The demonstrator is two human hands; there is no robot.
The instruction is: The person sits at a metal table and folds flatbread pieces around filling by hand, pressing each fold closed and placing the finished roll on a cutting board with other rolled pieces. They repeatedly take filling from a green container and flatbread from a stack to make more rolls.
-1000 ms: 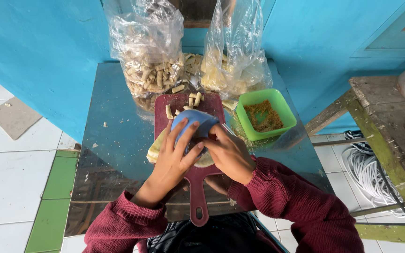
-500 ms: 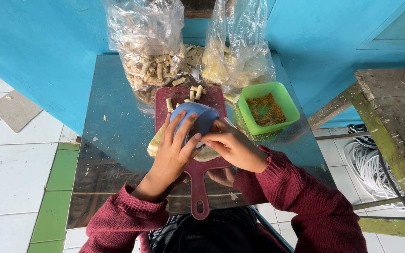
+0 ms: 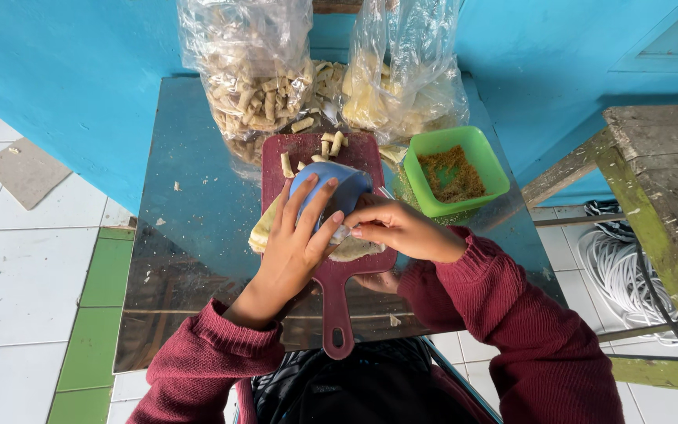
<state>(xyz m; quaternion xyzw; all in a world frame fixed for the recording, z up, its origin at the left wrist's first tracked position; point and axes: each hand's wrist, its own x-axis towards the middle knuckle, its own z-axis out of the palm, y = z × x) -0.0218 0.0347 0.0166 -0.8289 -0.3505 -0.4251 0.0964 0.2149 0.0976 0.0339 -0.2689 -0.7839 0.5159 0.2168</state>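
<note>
Our left hand (image 3: 296, 247) presses a blue bowl (image 3: 329, 188) onto pale dough (image 3: 264, 229) on the red board (image 3: 331, 267), mid desk (image 3: 190, 235). Our right hand (image 3: 402, 229) pinches the dough edge just right of it. A green tub (image 3: 480, 153) sits right; two bags (image 3: 249, 71) lie far

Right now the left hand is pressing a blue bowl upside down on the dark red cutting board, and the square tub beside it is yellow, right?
Not quite: the square tub is green, as the head view shows. The left hand does press the blue bowl on the dark red cutting board.
</note>
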